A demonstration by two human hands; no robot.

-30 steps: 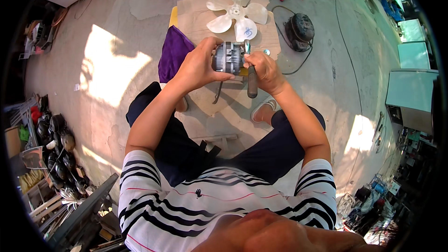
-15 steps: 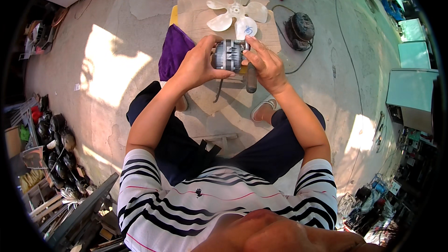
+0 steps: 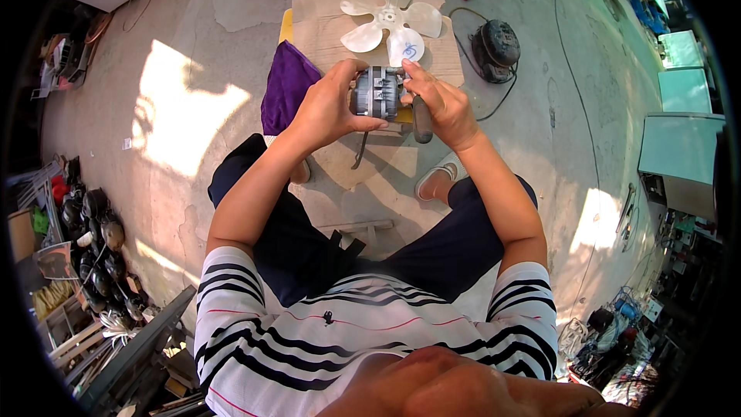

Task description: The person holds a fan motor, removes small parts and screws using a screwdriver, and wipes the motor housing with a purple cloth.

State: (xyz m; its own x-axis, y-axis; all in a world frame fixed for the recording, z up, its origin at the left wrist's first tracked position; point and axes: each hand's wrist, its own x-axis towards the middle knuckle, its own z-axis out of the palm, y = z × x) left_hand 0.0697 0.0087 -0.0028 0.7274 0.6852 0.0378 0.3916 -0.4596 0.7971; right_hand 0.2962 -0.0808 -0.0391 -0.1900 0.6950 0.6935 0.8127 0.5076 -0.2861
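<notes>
Currently, a grey motor (image 3: pixel 377 94) near the cardboard's (image 3: pixel 316 23) closest edge
Left hand (image 3: pixel 330 106) grips its casing; right hand's (image 3: pixel 448 108) fingers close on a dark-handled tool (image 3: pixel 421 122).

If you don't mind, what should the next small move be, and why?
I would probably wrap the right hand around the tool's dark handle: its fingertips sit up at the motor's right side, while much of the handle shows exposed below them in the view. The left hand grips the motor, which should steady it.
</notes>
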